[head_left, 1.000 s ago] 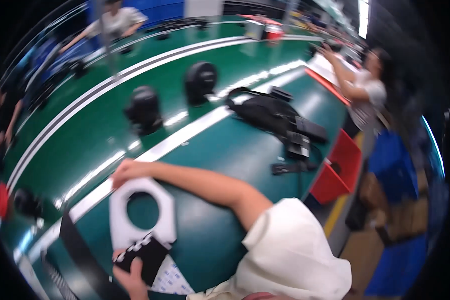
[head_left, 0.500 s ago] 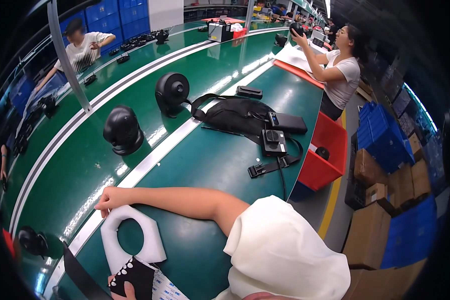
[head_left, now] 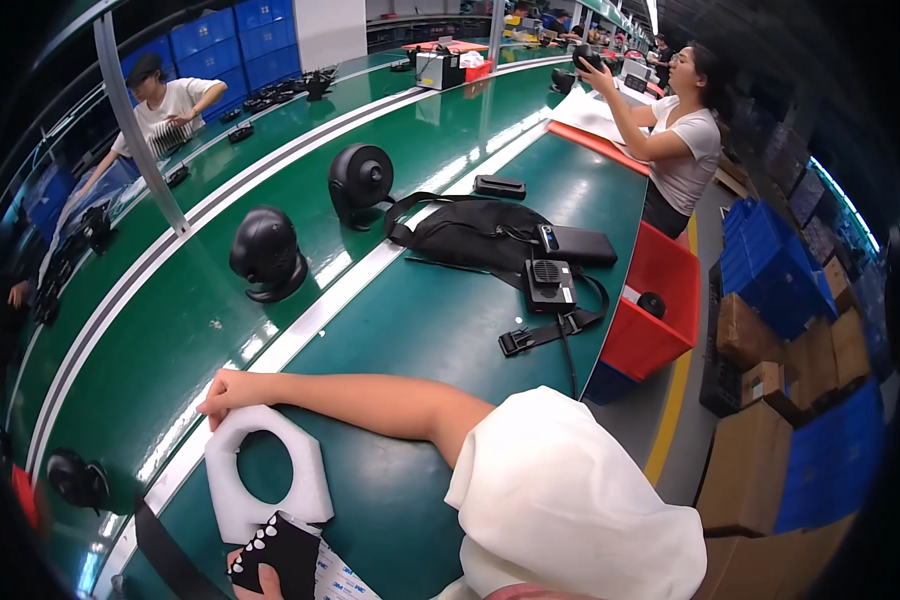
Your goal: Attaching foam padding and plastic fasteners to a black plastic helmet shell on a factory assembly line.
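Judged step: positioning the white foam ring [head_left: 267, 478] flat on the green bench [head_left: 420, 340], my right hand [head_left: 232, 388] with fingers curled onto its far corner, my left hand [head_left: 260, 582] pinching the black dotted pad [head_left: 278, 552] touching its near edge; next calls for steadying the foam and aligning the pad.

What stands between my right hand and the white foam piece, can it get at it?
Likely yes: the right hand touches the white foam piece at its top edge, with nothing lying on that edge or in between.

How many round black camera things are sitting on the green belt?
3 clearly: one round black device mid-belt, another just beyond it, and a third at the near left edge. More far off may be hidden.
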Demonstrator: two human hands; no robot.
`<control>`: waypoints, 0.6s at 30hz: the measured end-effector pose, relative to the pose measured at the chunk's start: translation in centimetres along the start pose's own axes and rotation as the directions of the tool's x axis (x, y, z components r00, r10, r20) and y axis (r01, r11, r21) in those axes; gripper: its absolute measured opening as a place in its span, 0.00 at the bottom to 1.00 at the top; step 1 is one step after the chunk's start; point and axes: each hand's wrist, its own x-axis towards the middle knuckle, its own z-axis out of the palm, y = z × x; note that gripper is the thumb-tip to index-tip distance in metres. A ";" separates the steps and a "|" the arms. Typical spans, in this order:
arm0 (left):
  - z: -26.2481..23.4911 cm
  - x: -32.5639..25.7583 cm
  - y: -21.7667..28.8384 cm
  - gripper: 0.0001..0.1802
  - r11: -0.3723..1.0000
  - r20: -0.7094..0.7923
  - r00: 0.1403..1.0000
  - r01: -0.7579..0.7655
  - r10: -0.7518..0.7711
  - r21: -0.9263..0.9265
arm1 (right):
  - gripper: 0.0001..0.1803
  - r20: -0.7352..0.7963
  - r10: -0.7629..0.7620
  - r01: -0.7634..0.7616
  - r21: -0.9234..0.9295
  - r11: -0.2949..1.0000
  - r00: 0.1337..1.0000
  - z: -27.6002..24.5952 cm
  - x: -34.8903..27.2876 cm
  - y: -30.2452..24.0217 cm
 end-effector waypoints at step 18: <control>-0.3 -0.4 -0.8 0.20 0.965 -0.031 0.987 0.145 -0.156 -0.218 | 0.18 0.025 -0.036 0.034 0.061 0.998 0.999 -0.3 1.0 1.7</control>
